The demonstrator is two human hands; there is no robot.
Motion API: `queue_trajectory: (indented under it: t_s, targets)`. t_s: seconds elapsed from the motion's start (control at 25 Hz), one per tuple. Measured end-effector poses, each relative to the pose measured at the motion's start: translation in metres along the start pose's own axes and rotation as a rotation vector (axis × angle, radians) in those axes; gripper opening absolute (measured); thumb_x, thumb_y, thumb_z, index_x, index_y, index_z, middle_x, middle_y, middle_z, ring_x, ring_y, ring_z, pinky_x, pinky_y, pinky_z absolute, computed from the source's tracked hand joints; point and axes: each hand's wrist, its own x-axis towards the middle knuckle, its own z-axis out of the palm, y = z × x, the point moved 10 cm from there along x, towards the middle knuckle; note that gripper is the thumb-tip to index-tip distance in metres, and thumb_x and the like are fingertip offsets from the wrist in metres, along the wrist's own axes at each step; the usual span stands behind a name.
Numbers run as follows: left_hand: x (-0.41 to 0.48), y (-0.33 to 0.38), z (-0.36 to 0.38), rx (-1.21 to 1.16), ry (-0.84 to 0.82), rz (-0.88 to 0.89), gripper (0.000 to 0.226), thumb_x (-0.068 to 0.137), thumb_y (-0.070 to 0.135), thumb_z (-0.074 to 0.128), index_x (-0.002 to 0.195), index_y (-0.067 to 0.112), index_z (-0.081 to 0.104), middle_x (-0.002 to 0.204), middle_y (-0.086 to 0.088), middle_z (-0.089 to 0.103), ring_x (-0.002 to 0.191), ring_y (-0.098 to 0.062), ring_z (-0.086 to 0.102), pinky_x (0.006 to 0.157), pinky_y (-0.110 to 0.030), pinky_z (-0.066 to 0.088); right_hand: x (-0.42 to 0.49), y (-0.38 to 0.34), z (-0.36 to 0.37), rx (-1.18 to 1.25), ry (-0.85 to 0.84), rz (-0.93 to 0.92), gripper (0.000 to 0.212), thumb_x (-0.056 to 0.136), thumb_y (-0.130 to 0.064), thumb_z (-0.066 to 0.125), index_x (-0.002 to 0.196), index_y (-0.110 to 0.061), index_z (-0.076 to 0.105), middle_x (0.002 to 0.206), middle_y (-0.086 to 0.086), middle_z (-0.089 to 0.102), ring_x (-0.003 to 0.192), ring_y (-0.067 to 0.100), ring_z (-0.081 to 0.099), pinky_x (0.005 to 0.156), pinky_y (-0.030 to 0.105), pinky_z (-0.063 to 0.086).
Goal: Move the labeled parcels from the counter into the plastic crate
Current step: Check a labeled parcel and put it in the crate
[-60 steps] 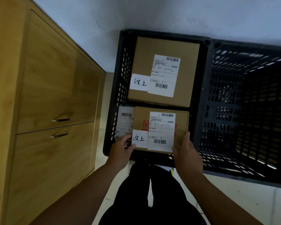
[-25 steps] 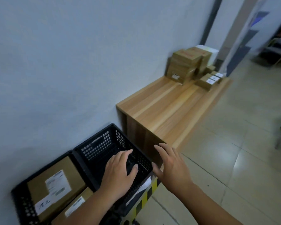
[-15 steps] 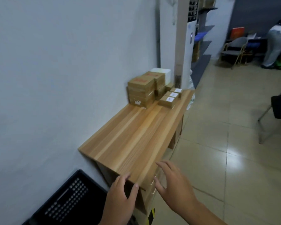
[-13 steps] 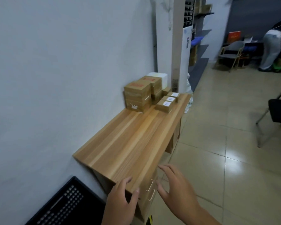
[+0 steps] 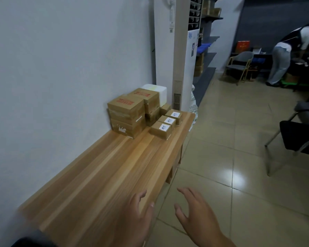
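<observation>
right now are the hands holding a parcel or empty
Empty: left hand and right hand are open, fingers spread; the labeled parcels sit at the counter's far end.

Both hands out in front, empty, fingers spread & relaxed. The left hand (image 5: 134,216) hangs over the near edge of the wooden counter (image 5: 100,175). The right hand (image 5: 197,218) is just beside it, over the tiled floor (image 5: 221,157). Parcels sit at the counter's far end, well apart from the hands. Brown boxes (image 5: 127,118) w/ red print are stacked against the wall, w/ a white box (image 5: 158,90) at the back. 3 small labelled parcels (image 5: 167,120) lie in a row near the front edge, each w/ a handwritten white tag on top. A tall A/C unit (image 5: 183,50) stands past the counter. Dark chair (image 5: 300,138) at right. Another person (image 5: 284,54) bends over in the bkgd.
</observation>
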Motion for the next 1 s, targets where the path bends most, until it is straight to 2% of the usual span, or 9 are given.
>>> queue_trajectory:
  t_s: [0.2, 0.28, 0.4, 0.48, 0.6, 0.72, 0.8, 0.92, 1.0]
  targets:
    - [0.107, 0.010, 0.039, 0.043, -0.016, -0.028, 0.041, 0.075, 0.077, 0.049, 0.114, 0.073, 0.041, 0.118, 0.049, 0.047, 0.115, 0.015, 0.048, 0.087, -0.022, 0.041, 0.111, 0.031, -0.023, 0.022, 0.054, 0.009, 0.048, 0.090, -0.033, 0.068, 0.136, -0.026, 0.058, 0.128, -0.010, 0.059, 0.121, 0.010, 0.056, 0.099, 0.024, 0.045]
    - [0.144, 0.018, 0.051, 0.058, -0.016, -0.039, 0.042, 0.077, 0.077, 0.049, 0.117, 0.072, 0.040, 0.120, 0.051, 0.045, 0.116, 0.017, 0.047, 0.088, -0.023, 0.042, 0.149, 0.049, -0.027, 0.036, 0.049, 0.022, 0.048, 0.090, -0.033, 0.068, 0.136, -0.026, 0.058, 0.126, -0.011, 0.058, 0.119, 0.009, 0.056, 0.098, 0.023, 0.045]
    - [0.193, 0.041, 0.072, 0.062, -0.007, -0.055, 0.044, 0.075, 0.073, 0.052, 0.118, 0.067, 0.044, 0.118, 0.047, 0.047, 0.117, 0.014, 0.047, 0.097, -0.030, 0.043, 0.204, 0.077, -0.030, 0.079, 0.045, 0.006, 0.046, 0.087, -0.031, 0.072, 0.132, -0.026, 0.061, 0.120, -0.012, 0.060, 0.112, 0.009, 0.059, 0.091, 0.022, 0.046]
    - [0.229, 0.056, 0.092, 0.064, 0.001, -0.069, 0.048, 0.074, 0.070, 0.053, 0.120, 0.058, 0.051, 0.117, 0.042, 0.050, 0.116, 0.009, 0.050, 0.101, -0.034, 0.045, 0.244, 0.101, -0.028, 0.101, 0.011, -0.013, 0.047, 0.086, -0.031, 0.072, 0.132, -0.027, 0.060, 0.119, -0.013, 0.059, 0.111, 0.008, 0.058, 0.090, 0.021, 0.045]
    - [0.276, 0.087, 0.121, 0.115, 0.039, -0.086, 0.056, 0.075, 0.069, 0.053, 0.126, 0.046, 0.054, 0.121, 0.030, 0.054, 0.116, -0.002, 0.054, 0.101, -0.037, 0.047, 0.308, 0.139, -0.035, 0.113, -0.018, -0.054, 0.048, 0.084, -0.030, 0.075, 0.131, -0.027, 0.061, 0.118, -0.015, 0.058, 0.109, 0.007, 0.059, 0.090, 0.020, 0.044]
    - [0.320, 0.119, 0.148, 0.140, 0.090, -0.127, 0.046, 0.088, 0.055, 0.061, 0.131, 0.042, 0.051, 0.128, 0.021, 0.055, 0.115, -0.003, 0.052, 0.099, -0.034, 0.045, 0.374, 0.171, -0.052, 0.117, -0.043, -0.094, 0.048, 0.082, -0.027, 0.077, 0.128, -0.028, 0.062, 0.114, -0.019, 0.056, 0.104, 0.007, 0.060, 0.086, 0.019, 0.043]
    - [0.343, 0.138, 0.160, 0.142, 0.132, -0.156, 0.044, 0.091, 0.050, 0.062, 0.132, 0.042, 0.050, 0.126, 0.023, 0.052, 0.115, -0.001, 0.051, 0.096, -0.030, 0.043, 0.413, 0.185, -0.059, 0.107, -0.099, -0.117, 0.049, 0.086, -0.029, 0.073, 0.133, -0.029, 0.059, 0.117, -0.021, 0.051, 0.109, 0.005, 0.057, 0.088, 0.019, 0.042]
    - [0.381, 0.155, 0.176, 0.142, 0.158, -0.201, 0.046, 0.091, 0.053, 0.059, 0.134, 0.042, 0.049, 0.124, 0.027, 0.048, 0.117, 0.001, 0.049, 0.097, -0.030, 0.043, 0.471, 0.196, -0.059, 0.094, -0.173, -0.160, 0.051, 0.092, -0.030, 0.067, 0.141, -0.029, 0.052, 0.130, -0.016, 0.053, 0.117, 0.006, 0.053, 0.097, 0.023, 0.046]
    - [0.407, 0.162, 0.182, 0.136, 0.182, -0.219, 0.046, 0.092, 0.055, 0.058, 0.135, 0.042, 0.048, 0.126, 0.027, 0.049, 0.117, 0.001, 0.050, 0.099, -0.032, 0.046, 0.506, 0.201, -0.054, 0.093, -0.197, -0.182, 0.052, 0.092, -0.031, 0.066, 0.142, -0.028, 0.051, 0.135, -0.013, 0.052, 0.120, 0.007, 0.053, 0.099, 0.022, 0.044]
